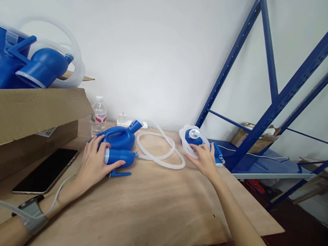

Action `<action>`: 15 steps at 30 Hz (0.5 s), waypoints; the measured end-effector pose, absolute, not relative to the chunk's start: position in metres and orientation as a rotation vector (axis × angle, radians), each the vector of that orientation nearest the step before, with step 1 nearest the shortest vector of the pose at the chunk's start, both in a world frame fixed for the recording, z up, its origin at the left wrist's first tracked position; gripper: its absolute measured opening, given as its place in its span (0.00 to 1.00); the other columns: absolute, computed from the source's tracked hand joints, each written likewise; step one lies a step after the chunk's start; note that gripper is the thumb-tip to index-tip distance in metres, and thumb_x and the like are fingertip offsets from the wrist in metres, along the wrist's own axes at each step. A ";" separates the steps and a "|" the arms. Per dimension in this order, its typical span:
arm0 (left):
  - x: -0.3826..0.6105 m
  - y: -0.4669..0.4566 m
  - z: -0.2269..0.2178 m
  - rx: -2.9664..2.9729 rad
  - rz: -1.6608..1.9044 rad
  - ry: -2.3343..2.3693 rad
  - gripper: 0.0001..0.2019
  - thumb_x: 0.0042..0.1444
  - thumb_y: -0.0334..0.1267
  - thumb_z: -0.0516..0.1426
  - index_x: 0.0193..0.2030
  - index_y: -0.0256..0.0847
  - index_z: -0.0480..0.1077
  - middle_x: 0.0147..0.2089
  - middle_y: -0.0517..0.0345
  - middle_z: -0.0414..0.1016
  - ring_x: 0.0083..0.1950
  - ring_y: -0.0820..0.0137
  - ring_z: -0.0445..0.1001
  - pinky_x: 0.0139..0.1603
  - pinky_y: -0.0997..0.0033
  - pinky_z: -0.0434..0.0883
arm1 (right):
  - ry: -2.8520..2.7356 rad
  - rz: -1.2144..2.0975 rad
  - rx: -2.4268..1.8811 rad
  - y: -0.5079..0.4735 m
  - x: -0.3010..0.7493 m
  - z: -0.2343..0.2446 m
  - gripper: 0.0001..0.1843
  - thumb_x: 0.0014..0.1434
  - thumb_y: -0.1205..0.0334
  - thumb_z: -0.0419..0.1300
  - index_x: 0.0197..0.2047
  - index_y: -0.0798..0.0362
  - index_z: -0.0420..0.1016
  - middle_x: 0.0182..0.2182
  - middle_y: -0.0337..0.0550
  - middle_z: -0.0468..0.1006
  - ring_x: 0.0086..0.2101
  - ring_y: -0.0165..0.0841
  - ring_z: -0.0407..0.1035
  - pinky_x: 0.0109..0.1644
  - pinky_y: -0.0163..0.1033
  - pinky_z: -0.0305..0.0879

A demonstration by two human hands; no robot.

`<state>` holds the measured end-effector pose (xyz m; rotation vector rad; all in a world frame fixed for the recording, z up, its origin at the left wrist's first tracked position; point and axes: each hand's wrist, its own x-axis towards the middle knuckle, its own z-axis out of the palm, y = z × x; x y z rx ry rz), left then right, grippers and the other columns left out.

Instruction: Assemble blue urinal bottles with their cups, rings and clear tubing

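The left hand point(95, 159) is curled over a blue plastic funnel cup point(122, 158) lying on its side on the bench point(153, 205), just right of the palm. The cup's long axis runs left to right, its nozzle aimed away from the left hand, the nearer one. A blue handled bottle point(123, 139) lies just beyond those fingers. The right hand point(205, 159) has bent fingers touching a coiled translucent hose point(183, 139); whether they pinch it, I cannot tell.
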<state>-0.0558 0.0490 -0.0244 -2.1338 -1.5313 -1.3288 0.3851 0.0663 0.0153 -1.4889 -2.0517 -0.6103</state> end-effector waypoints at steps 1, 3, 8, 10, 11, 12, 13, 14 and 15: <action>-0.055 0.050 -0.026 -2.134 -1.325 -1.551 0.32 0.52 0.67 0.60 0.48 0.40 0.67 0.68 0.33 0.61 0.72 0.37 0.56 0.68 0.34 0.58 | -2.090 -0.671 -1.481 0.066 0.380 0.010 0.24 0.68 0.48 0.57 0.59 0.53 0.76 0.39 0.51 0.82 0.47 0.49 0.71 0.70 0.74 0.34; -0.054 0.050 -0.027 -2.131 -1.326 -1.593 0.32 0.51 0.66 0.61 0.48 0.40 0.67 0.70 0.32 0.60 0.74 0.35 0.53 0.69 0.32 0.56 | -2.160 -0.810 -1.470 0.065 0.368 -0.001 0.24 0.69 0.54 0.56 0.63 0.54 0.73 0.43 0.53 0.82 0.50 0.51 0.69 0.69 0.76 0.32; -0.056 0.047 -0.021 -2.144 -1.480 -1.607 0.27 0.54 0.63 0.61 0.48 0.43 0.64 0.65 0.37 0.69 0.72 0.39 0.60 0.67 0.37 0.60 | -2.217 -0.915 -1.464 0.061 0.334 -0.023 0.29 0.65 0.71 0.52 0.68 0.51 0.68 0.60 0.58 0.73 0.60 0.54 0.62 0.70 0.75 0.39; -0.058 0.044 -0.017 -2.129 -1.595 -1.656 0.24 0.56 0.60 0.60 0.47 0.45 0.62 0.62 0.41 0.74 0.67 0.42 0.68 0.64 0.40 0.65 | -2.309 -0.774 -1.387 0.055 0.319 -0.025 0.28 0.66 0.72 0.49 0.67 0.50 0.70 0.64 0.56 0.69 0.65 0.51 0.57 0.72 0.69 0.42; -0.059 0.043 -0.014 -2.116 -1.659 -1.685 0.22 0.57 0.59 0.60 0.47 0.45 0.62 0.60 0.43 0.76 0.64 0.44 0.72 0.62 0.42 0.67 | -2.353 -0.668 -1.347 0.051 0.311 -0.025 0.27 0.68 0.70 0.47 0.67 0.50 0.69 0.65 0.54 0.68 0.67 0.49 0.56 0.73 0.65 0.44; -0.061 0.041 -0.012 -2.096 -1.726 -1.709 0.21 0.58 0.57 0.59 0.46 0.46 0.62 0.58 0.45 0.78 0.60 0.47 0.75 0.59 0.45 0.69 | -2.385 -0.551 -1.321 0.047 0.302 -0.024 0.26 0.71 0.67 0.46 0.68 0.50 0.67 0.67 0.53 0.66 0.68 0.46 0.55 0.73 0.62 0.47; -0.062 0.040 -0.010 -2.078 -1.795 -1.718 0.19 0.59 0.56 0.58 0.46 0.46 0.62 0.56 0.46 0.79 0.57 0.49 0.77 0.57 0.48 0.70 | -2.399 -0.436 -1.312 0.044 0.293 -0.024 0.26 0.73 0.62 0.46 0.71 0.51 0.63 0.68 0.53 0.65 0.69 0.45 0.54 0.74 0.59 0.48; -0.063 0.038 -0.009 -2.066 -1.857 -1.711 0.17 0.60 0.55 0.57 0.46 0.45 0.62 0.54 0.47 0.80 0.54 0.51 0.78 0.55 0.51 0.71 | -2.408 -0.332 -1.311 0.042 0.284 -0.024 0.28 0.74 0.56 0.47 0.73 0.52 0.58 0.69 0.53 0.64 0.69 0.44 0.53 0.74 0.57 0.49; -0.063 0.036 -0.007 -2.053 -1.907 -1.692 0.16 0.61 0.54 0.57 0.46 0.45 0.64 0.51 0.49 0.80 0.52 0.53 0.78 0.54 0.53 0.71 | -2.413 -0.243 -1.317 0.041 0.276 -0.025 0.31 0.73 0.51 0.48 0.75 0.52 0.54 0.70 0.54 0.61 0.70 0.44 0.52 0.74 0.57 0.50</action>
